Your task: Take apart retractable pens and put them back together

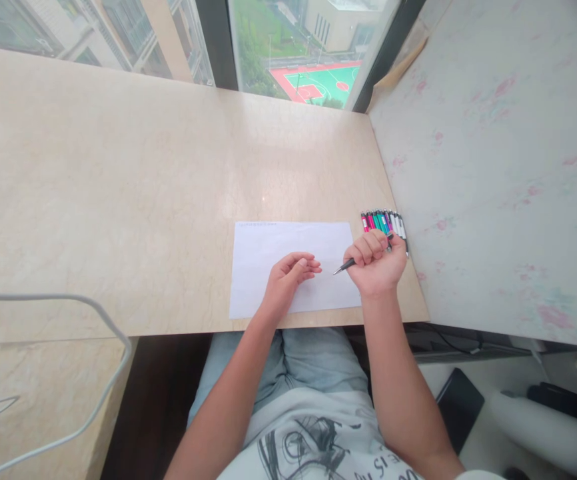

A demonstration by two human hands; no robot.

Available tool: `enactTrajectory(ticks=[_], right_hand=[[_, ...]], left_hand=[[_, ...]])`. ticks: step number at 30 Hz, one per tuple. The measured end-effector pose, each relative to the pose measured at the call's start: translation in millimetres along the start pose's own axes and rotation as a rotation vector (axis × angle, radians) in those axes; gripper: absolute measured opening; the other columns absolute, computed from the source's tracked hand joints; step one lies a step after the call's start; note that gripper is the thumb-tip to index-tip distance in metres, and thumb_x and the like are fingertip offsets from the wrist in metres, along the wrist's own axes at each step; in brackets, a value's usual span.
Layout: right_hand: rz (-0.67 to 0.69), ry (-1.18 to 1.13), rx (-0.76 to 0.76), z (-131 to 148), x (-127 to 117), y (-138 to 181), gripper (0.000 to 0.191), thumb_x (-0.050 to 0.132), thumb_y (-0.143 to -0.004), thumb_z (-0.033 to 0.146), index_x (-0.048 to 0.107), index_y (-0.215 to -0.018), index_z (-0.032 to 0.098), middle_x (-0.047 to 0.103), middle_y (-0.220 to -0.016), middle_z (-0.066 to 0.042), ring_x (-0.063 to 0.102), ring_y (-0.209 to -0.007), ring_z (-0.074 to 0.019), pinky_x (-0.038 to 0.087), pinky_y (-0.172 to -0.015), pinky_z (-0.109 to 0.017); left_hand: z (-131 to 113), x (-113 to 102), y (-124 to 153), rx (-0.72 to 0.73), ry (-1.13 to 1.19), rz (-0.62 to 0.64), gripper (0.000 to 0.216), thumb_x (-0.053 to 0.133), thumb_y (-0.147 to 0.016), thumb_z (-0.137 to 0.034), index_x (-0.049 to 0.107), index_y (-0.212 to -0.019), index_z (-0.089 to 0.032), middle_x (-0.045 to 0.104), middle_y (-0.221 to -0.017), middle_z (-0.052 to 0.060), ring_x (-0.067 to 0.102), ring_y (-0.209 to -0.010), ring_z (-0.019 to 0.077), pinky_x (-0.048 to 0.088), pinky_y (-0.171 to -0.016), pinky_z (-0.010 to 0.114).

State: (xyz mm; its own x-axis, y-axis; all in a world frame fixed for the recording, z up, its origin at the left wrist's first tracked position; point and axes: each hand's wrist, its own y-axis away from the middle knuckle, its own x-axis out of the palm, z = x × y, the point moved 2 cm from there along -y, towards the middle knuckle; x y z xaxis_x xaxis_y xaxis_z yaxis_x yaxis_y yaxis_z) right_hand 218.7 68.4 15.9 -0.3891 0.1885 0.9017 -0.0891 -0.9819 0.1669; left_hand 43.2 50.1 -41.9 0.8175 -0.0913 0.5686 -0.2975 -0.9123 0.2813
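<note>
A white sheet of paper (258,267) lies near the front edge of the pale stone counter, with a faint line of small marks along its top left. My right hand (376,260) is closed around a dark pen (347,265), its tip pointing left above the paper's right side and its other end at my thumb. Over the middle of the sheet is my left hand (293,270), fingers loosely curved and apart, with nothing visible in it. Just beyond my right hand, a row of several colored pens (381,219) lies side by side, partly hidden by that hand.
The counter (118,187) runs to windows at the back. On the right stands a floral-papered wall (493,167). A grey cable (88,301) loops over the left side. Below the counter on the right are a dark flat object (461,407) and a white rounded one (543,427).
</note>
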Motion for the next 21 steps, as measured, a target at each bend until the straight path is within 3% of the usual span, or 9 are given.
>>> enactTrajectory(ticks=[15, 21], right_hand=[[0.042, -0.084, 0.012, 0.5, 0.8, -4.1, 0.049, 0.063, -0.086, 0.04, 0.024, -0.063, 0.023, 0.024, -0.047, 0.01, 0.025, -0.039, -0.0081, 0.029, -0.037, -0.022], [-0.019, -0.028, -0.016, -0.6, 1.9, -3.9, 0.046, 0.061, -0.085, 0.036, 0.024, -0.062, 0.023, 0.025, -0.046, 0.01, 0.024, -0.038, -0.0078, 0.028, -0.037, -0.022]], left_hand=[[1.1, -1.7, 0.1, -0.006, 0.013, 0.004, 0.025, 0.071, -0.085, -0.037, 0.072, -0.101, -0.017, 0.074, -0.097, 0.009, 0.07, -0.091, 0.0188, 0.052, -0.087, 0.032], [0.9, -1.4, -0.2, -0.01, 0.009, 0.007, 0.025, 0.07, -0.085, -0.037, 0.071, -0.101, -0.017, 0.074, -0.097, 0.009, 0.07, -0.092, 0.0189, 0.053, -0.088, 0.033]])
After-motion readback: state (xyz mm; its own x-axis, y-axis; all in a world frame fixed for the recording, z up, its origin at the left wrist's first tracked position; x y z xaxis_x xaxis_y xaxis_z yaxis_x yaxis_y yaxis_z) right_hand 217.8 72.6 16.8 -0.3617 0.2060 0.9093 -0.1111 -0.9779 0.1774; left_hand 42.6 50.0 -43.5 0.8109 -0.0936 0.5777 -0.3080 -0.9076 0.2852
